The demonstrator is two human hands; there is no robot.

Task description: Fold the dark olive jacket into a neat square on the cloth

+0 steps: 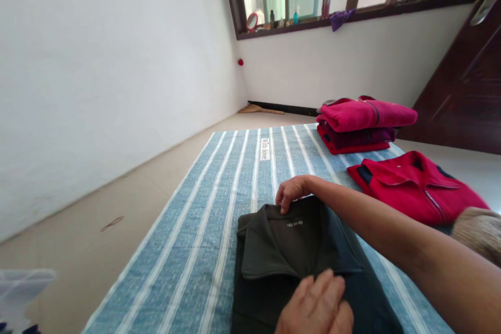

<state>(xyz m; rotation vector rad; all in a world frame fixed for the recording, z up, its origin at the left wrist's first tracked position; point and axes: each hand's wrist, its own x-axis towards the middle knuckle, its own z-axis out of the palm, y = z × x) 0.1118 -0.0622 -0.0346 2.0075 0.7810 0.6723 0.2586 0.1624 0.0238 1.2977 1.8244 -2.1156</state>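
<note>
A dark grey-green collared shirt [258, 297] lies folded on the striped cloth, its collar toward the far side and a size print inside the neck. My right hand [291, 190] reaches in from the right and pinches the back of the collar, thumb inside and fingers behind. Low in the picture, my left hand [315, 305] rests palm down on the shirt front, just below the collar opening. Its fingers lie along the fabric, slightly blurred, and the wrist is out of view.
The blue-white striped cloth [195, 209] covers the table. Right of the shirt lies a folded red jacket [422, 188]; behind it stands a stack of folded clothes [364, 117]. A beige fuzzy item [477, 232] sits at the right edge. Translucent plastic [23, 284] shows lower left.
</note>
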